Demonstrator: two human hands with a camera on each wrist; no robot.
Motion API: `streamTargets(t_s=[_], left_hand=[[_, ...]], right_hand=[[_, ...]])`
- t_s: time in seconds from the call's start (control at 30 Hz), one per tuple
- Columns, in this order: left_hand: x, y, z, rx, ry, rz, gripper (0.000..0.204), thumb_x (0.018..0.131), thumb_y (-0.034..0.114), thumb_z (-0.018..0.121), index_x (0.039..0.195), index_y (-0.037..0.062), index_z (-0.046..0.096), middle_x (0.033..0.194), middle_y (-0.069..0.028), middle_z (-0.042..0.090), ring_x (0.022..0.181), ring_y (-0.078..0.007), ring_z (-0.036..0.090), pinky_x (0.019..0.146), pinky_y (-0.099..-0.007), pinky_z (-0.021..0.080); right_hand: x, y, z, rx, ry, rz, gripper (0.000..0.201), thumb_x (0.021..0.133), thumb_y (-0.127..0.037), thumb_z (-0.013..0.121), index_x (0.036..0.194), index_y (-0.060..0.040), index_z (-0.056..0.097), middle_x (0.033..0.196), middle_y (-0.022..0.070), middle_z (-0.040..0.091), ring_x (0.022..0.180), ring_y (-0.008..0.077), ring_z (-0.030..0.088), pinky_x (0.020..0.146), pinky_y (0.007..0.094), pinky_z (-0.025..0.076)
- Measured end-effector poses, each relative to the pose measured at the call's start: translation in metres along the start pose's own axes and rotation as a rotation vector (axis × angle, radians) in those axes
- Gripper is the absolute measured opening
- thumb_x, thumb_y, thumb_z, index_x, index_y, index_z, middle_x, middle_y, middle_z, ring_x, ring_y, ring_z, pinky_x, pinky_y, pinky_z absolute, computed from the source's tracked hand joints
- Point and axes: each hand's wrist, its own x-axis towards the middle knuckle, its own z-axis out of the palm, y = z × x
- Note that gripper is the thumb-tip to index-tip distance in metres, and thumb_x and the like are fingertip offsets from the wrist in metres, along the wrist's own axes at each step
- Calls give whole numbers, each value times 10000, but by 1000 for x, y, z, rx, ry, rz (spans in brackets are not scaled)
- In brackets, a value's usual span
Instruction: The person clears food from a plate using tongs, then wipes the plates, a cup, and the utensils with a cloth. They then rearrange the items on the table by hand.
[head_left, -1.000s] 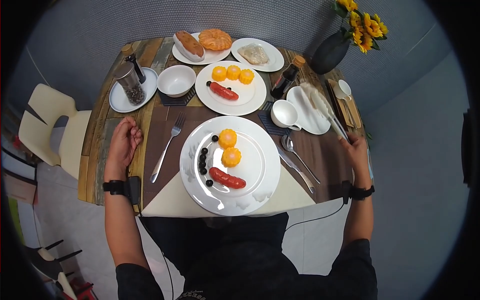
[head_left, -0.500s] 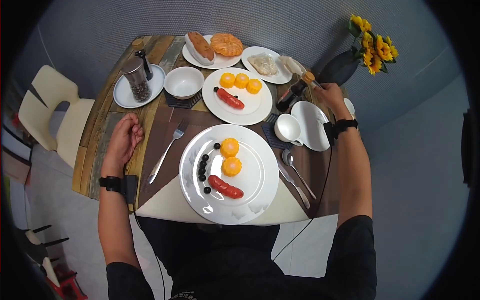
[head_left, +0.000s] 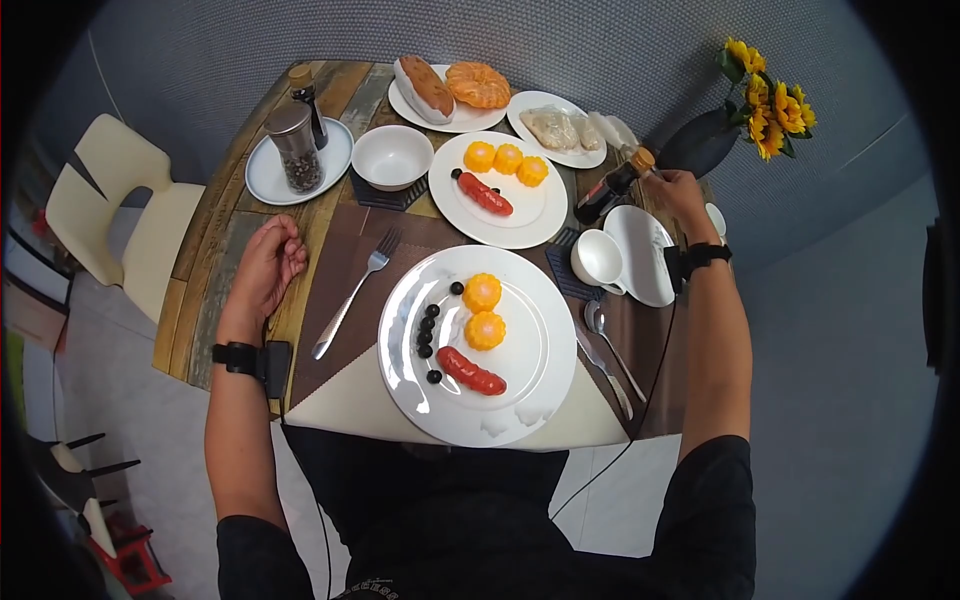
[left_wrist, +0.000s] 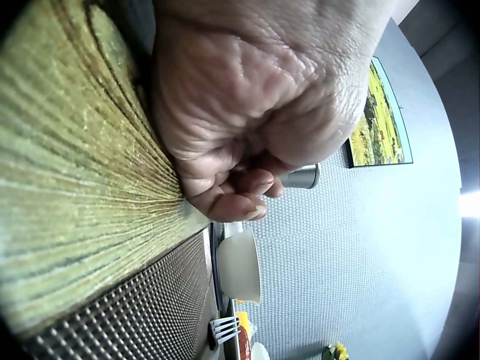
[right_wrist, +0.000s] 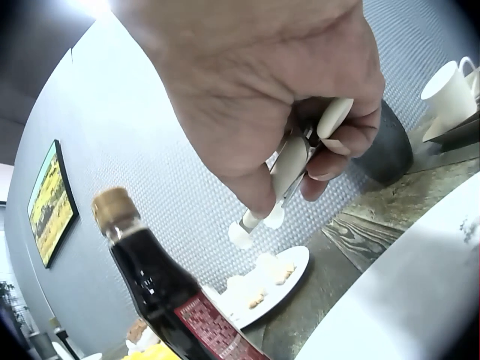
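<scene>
My right hand holds a pair of tongs by the handles, thumb on one side and fingers round the other. Their pale tips reach over the right side of a white plate at the back, close to several pale food pieces. A dark sauce bottle with a cork-coloured cap stands just left of this hand. On the wooden table at the left rests my left hand, fingers loosely curled around nothing, beside the brown placemat.
In front lies a large plate with corn pieces, a sausage and black olives. Behind it a second plate holds similar food. A cup and white plate sit at right, near a dark vase. A bowl and pepper mill stand left.
My right hand has gone from the table's right edge forward and inward to the back plate, carrying the tongs. The left hand has stayed on the table. The head view has shifted slightly.
</scene>
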Motion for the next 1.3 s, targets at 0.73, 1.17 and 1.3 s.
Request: streamTargets(t_s=[0.73, 1.17, 1.3], left_hand=[[2, -5, -5, 0, -12, 24, 117, 1014, 98, 459, 924, 92, 531, 727, 24, 477, 678, -102, 540, 587, -217, 470], [3, -6, -5, -17, -14, 23, 101, 1013, 88, 461, 933, 95, 522, 722, 20, 469, 678, -107, 532, 572, -213, 460], [3, -6, -5, -8, -22, 18, 102, 1012, 90, 462, 932, 95, 526, 725, 19, 474, 682, -107, 536, 574, -215, 462]], right_hand=[[-99, -211, 4, -480, 98, -414, 349, 811, -314, 778, 1026, -45, 723, 880, 179, 728, 860, 371, 719, 758, 469, 569], [-50, -233, 105, -627, 154, -500, 186, 847, -205, 706, 904, -33, 753, 921, 172, 742, 838, 341, 735, 729, 444, 591], [-47, -233, 114, -656, 198, -546, 141, 849, -112, 634, 854, -39, 754, 871, 165, 743, 773, 336, 737, 691, 434, 592]])
